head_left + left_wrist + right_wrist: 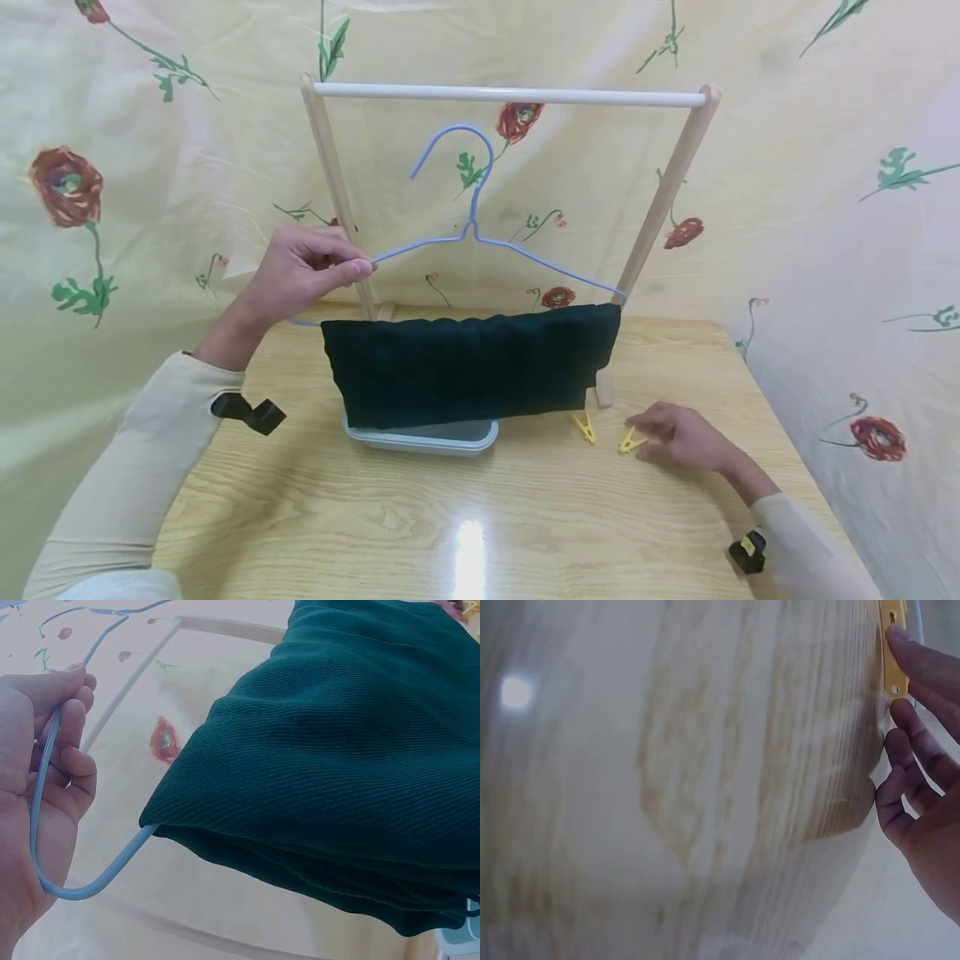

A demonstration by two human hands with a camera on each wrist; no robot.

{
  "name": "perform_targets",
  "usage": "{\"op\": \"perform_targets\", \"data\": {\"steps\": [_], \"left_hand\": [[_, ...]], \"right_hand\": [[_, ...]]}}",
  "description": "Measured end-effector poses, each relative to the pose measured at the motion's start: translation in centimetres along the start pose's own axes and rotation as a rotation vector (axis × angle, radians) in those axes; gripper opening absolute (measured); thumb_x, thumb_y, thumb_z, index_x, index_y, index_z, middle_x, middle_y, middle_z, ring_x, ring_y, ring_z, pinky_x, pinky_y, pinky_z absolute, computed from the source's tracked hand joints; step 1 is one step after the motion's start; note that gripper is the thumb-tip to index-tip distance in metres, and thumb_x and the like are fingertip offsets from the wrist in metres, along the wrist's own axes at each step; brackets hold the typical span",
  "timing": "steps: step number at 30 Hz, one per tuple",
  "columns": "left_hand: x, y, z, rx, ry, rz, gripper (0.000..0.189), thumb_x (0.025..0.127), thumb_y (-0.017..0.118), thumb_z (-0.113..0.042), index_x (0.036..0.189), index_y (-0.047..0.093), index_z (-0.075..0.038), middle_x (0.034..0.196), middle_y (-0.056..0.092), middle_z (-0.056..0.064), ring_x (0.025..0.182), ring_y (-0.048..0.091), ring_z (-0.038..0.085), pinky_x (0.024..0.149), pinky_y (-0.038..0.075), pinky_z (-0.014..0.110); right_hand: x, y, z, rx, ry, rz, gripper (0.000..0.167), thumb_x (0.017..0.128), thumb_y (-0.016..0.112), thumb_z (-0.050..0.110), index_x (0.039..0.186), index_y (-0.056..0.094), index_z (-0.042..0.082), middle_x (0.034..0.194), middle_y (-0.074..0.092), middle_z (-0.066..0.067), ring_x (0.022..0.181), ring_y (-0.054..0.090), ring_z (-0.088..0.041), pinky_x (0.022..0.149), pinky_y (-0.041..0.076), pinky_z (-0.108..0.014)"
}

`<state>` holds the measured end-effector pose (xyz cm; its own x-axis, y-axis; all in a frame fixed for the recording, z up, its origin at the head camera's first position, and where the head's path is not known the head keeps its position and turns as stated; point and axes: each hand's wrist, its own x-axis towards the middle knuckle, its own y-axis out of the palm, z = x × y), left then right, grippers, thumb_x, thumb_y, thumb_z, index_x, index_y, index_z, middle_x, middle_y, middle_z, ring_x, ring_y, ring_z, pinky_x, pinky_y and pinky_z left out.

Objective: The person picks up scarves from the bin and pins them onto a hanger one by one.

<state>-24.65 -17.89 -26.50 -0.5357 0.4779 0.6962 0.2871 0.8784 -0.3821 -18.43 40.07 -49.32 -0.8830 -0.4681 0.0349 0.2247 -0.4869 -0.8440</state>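
My left hand [300,271] grips a blue wire hanger [474,208] by its left shoulder and holds it up over the table. Folded over the hanger's lower bar is a dark green cloth [472,367], its ribbed weave plain in the left wrist view [337,765]. Low at the right, my right hand [686,437] pinches a yellow clothespin [630,442] at the tabletop. The right wrist view shows a digit against the clothespin [895,667], the other fingers curled below. A second yellow clothespin [584,427] lies just left of it.
Behind the cloth stands a rack with wooden posts [663,200] and a white top rod [510,94]. A light blue plastic tub [427,442] sits partly hidden under the cloth. Flower-patterned fabric [825,250] surrounds the wooden table [360,525].
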Motion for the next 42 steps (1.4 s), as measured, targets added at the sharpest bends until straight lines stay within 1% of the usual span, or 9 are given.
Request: {"op": "perform_targets", "data": {"steps": [6,10,15,24,29,36,39,41,42], "left_hand": [[0.0,0.1,0.3,-0.008,-0.004,-0.011,0.017,0.092,0.076,-0.009,0.089,0.077,0.008,0.066,0.055,0.002,0.059,0.039,0.012,0.050,0.022,0.027],[0.0,0.3,0.4,-0.014,-0.011,-0.015,0.017,0.092,0.077,-0.009,0.089,0.078,0.008,0.066,0.056,0.003,0.059,0.039,0.013,0.050,0.023,0.026],[-0.1,0.2,0.4,0.000,-0.028,-0.021,0.019,0.092,0.078,-0.013,0.089,0.078,0.006,0.069,0.061,0.004,0.061,0.042,0.013,0.051,0.026,0.026],[0.0,0.3,0.3,0.066,-0.060,-0.032,0.009,0.090,0.077,-0.004,0.090,0.078,0.004,0.071,0.063,0.004,0.063,0.043,0.014,0.052,0.028,0.026],[0.1,0.4,0.2,0.085,-0.080,-0.043,0.003,0.088,0.076,0.004,0.090,0.078,0.006,0.070,0.062,0.003,0.063,0.042,0.015,0.053,0.028,0.026],[0.1,0.5,0.3,0.084,-0.081,-0.068,0.013,0.083,0.073,0.016,0.088,0.078,0.005,0.069,0.064,0.003,0.063,0.042,0.015,0.053,0.027,0.026],[0.2,0.5,0.4,0.078,-0.065,-0.071,0.008,0.084,0.074,0.013,0.087,0.078,0.007,0.068,0.063,0.003,0.063,0.042,0.014,0.053,0.026,0.026],[0.2,0.5,0.4,0.074,-0.057,-0.070,0.002,0.087,0.077,0.005,0.088,0.078,0.007,0.068,0.063,0.003,0.063,0.042,0.014,0.053,0.026,0.026],[0.2,0.5,0.5,0.071,-0.053,-0.067,0.007,0.088,0.078,0.000,0.088,0.078,0.007,0.069,0.063,0.003,0.063,0.042,0.014,0.053,0.026,0.026]], "right_hand": [[0.0,-0.1,0.4,0.006,-0.016,0.002,0.035,0.082,0.087,0.023,0.113,0.076,0.009,0.102,0.071,0.002,0.088,0.061,-0.010,0.075,0.052,-0.028],[-0.2,-0.3,0.4,-0.017,0.035,-0.003,0.034,0.082,0.087,0.028,0.112,0.076,0.014,0.104,0.072,0.004,0.089,0.062,-0.009,0.074,0.052,-0.028],[-0.4,-1.1,0.9,0.015,0.074,-0.031,0.036,0.082,0.087,0.031,0.112,0.077,0.015,0.103,0.075,0.004,0.088,0.064,-0.009,0.071,0.052,-0.026],[-0.7,-2.3,2.8,0.087,-0.009,-0.142,0.032,0.085,0.085,0.019,0.115,0.075,0.013,0.104,0.076,-0.002,0.087,0.065,-0.006,0.073,0.055,-0.027],[-0.4,-2.9,4.1,0.092,-0.013,-0.209,0.030,0.085,0.084,0.014,0.115,0.075,0.013,0.101,0.074,-0.004,0.085,0.063,-0.005,0.074,0.055,-0.027],[0.1,-3.7,6.6,0.099,-0.037,-0.280,0.033,0.085,0.083,0.009,0.116,0.074,0.011,0.100,0.072,0.000,0.084,0.061,-0.007,0.075,0.051,-0.020],[0.4,-4.1,7.9,0.096,-0.068,-0.308,0.036,0.082,0.084,0.006,0.117,0.074,0.010,0.100,0.071,0.005,0.084,0.060,-0.007,0.074,0.048,-0.018],[0.7,-4.5,8.7,0.107,-0.093,-0.328,0.038,0.080,0.085,0.004,0.117,0.074,0.009,0.100,0.070,0.008,0.084,0.060,-0.007,0.074,0.047,-0.018],[0.9,-4.7,9.2,0.125,-0.107,-0.335,0.039,0.080,0.085,0.002,0.116,0.074,0.008,0.100,0.070,0.008,0.085,0.060,-0.007,0.075,0.047,-0.017]]}}
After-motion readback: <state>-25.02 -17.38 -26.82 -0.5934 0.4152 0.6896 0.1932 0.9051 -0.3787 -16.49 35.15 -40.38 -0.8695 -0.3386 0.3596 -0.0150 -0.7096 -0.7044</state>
